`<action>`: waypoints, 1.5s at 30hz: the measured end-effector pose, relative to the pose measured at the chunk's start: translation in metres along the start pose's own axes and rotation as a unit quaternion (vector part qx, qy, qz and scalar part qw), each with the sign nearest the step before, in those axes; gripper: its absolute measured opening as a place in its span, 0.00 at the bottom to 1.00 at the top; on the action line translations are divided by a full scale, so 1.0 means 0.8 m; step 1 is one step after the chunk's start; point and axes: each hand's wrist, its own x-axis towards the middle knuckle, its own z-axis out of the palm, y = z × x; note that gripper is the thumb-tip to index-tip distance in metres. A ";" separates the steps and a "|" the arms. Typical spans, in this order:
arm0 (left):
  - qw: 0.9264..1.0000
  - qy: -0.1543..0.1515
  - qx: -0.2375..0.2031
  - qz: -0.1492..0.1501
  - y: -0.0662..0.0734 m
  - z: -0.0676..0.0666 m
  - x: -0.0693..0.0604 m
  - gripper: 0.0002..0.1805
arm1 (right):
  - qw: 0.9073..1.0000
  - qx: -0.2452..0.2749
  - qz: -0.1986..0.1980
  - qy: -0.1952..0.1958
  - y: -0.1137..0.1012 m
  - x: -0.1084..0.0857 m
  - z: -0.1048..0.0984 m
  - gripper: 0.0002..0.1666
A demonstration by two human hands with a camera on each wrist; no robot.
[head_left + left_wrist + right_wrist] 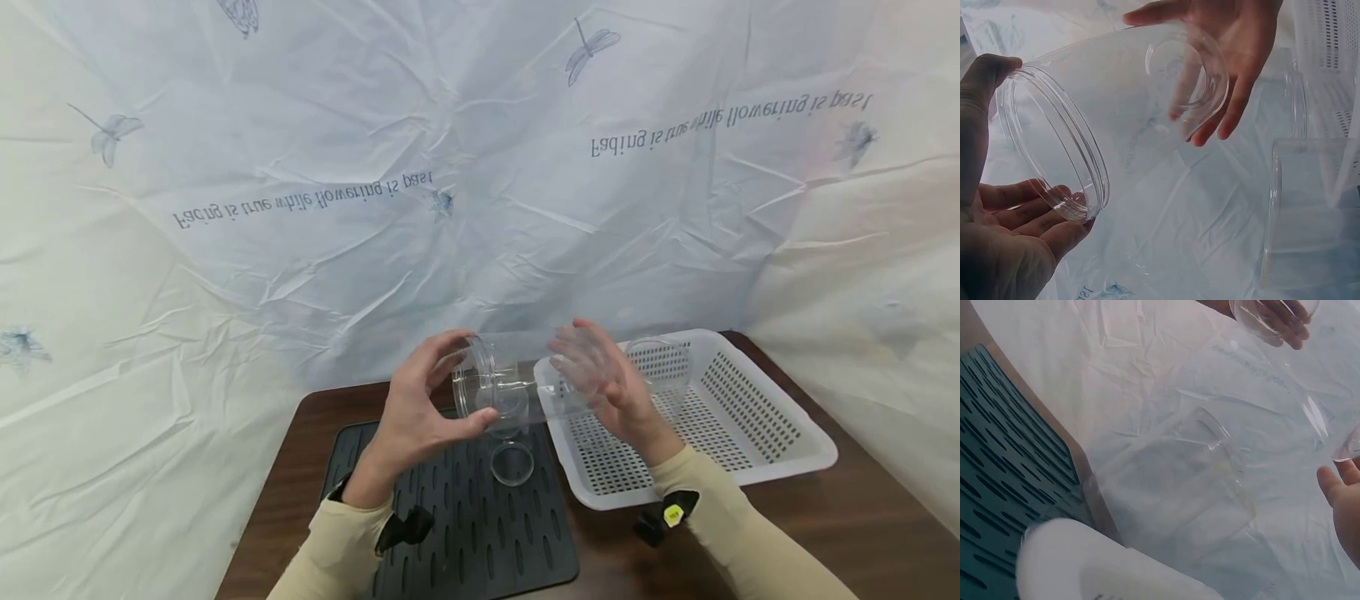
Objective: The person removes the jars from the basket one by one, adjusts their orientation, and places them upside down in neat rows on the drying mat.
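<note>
A large clear jar (525, 375) (1122, 112) lies sideways in the air between both hands. The left hand (423, 408) (1022, 206) grips its ribbed rim, thumb on one side and fingers on the other. At the jar's far end, the right hand (611, 387) (1229, 56) (1347, 500) touches the base with fingers spread and fairly straight. Behind and below the jar, other clear containers (1316, 206) (1172, 481) stand on or near the mat; one round rim (512, 464) shows under the held jar.
A dark ribbed drying mat (465, 533) (1010, 469) lies on the brown table (637, 567). To its right is a white perforated basket (817, 454) (1110, 569), with a clear container (660, 367) at its back left. A printed white sheet (487, 208) hangs behind the table.
</note>
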 end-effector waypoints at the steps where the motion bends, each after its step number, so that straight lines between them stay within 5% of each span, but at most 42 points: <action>1: 1.000 0.001 -0.002 0.002 0.000 0.000 0.001 0.44 | 1.000 0.013 -0.002 -0.004 0.001 0.000 0.000 0.51; 14: 1.000 -0.009 -0.009 0.008 -0.007 -0.002 0.005 0.43 | 0.999 0.011 -0.019 0.042 0.007 0.006 0.003 0.46; 29: 0.993 -0.097 0.062 -0.008 -0.014 -0.020 -0.009 0.58 | 0.995 -0.059 -0.049 0.057 -0.013 0.015 0.003 0.47; 36: 0.989 -0.098 0.098 -0.048 -0.029 -0.032 -0.025 0.58 | 0.993 -0.094 -0.035 0.062 -0.020 0.014 0.003 0.50; 45: 0.977 -0.104 0.152 -0.106 -0.064 -0.049 -0.044 0.58 | 0.992 -0.115 -0.054 0.019 -0.030 0.019 0.006 0.52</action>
